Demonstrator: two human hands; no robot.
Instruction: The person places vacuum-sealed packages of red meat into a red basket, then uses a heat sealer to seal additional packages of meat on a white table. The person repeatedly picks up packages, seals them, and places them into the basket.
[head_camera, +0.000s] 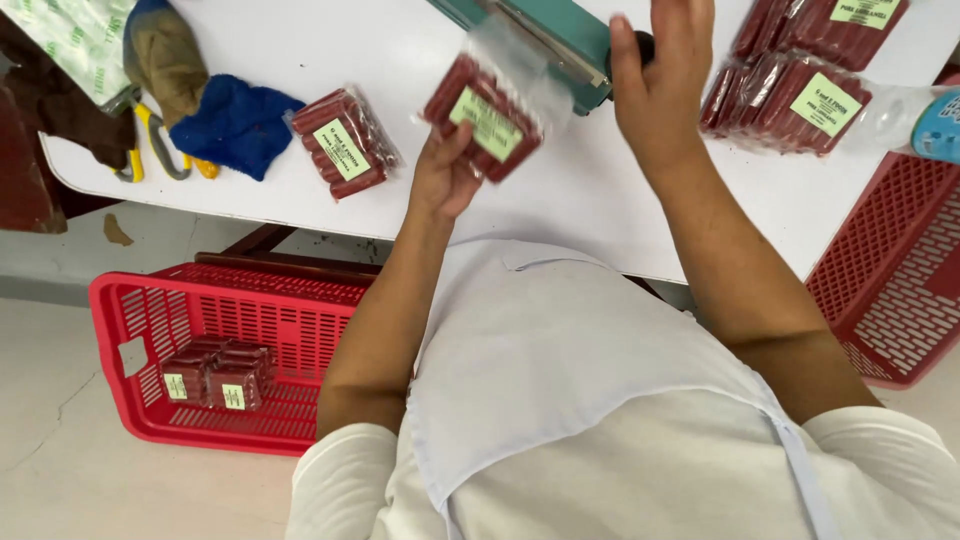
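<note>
My left hand (445, 172) holds a clear plastic pack of red sausages (483, 118) with a green label, its open end lying in the jaw of a teal heat sealer (540, 35) on the white table (590, 210). My right hand (660, 80) rests on the sealer's black handle at the far end and presses down on it. A second sealed sausage pack (345, 143) lies flat on the table left of my left hand.
Several more sausage packs (800, 95) are piled at the table's right. A blue cloth (235, 125), a brown cloth (165, 55) and yellow-handled scissors (160, 150) lie at the left. One red basket (215, 355) with packs sits on the floor; another red basket (890, 270) stands at right.
</note>
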